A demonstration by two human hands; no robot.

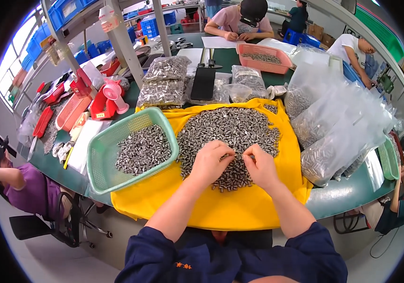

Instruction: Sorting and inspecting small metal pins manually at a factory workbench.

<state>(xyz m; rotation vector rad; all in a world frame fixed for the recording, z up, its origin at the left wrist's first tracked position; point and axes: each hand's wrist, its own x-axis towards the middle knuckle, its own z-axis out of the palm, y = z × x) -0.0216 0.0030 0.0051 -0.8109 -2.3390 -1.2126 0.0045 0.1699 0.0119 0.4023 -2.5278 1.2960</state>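
A wide pile of small, shiny metal cylinders (221, 127) is spread over a yellow cloth (211, 212) in front of me. My left hand (212, 162) is over the near middle of the pile, its thumb and fingertips closed in a pinch. Close to its right, my right hand (262, 166) also has thumb and fingers pinched together, a small gap away. Whatever lies between the fingertips is too small to make out against the metal pieces. To the left, a light green plastic basket (102, 162) holds more of these cylinders and rests partly on the cloth.
Clear bags of metal parts (317, 158) crowd the right side; bagged parts (164, 89) are stacked behind the pile beside a black phone (203, 84). A pink basket (264, 66) stands farther back. A small pink fan (113, 94) is left. Other people sit around the table.
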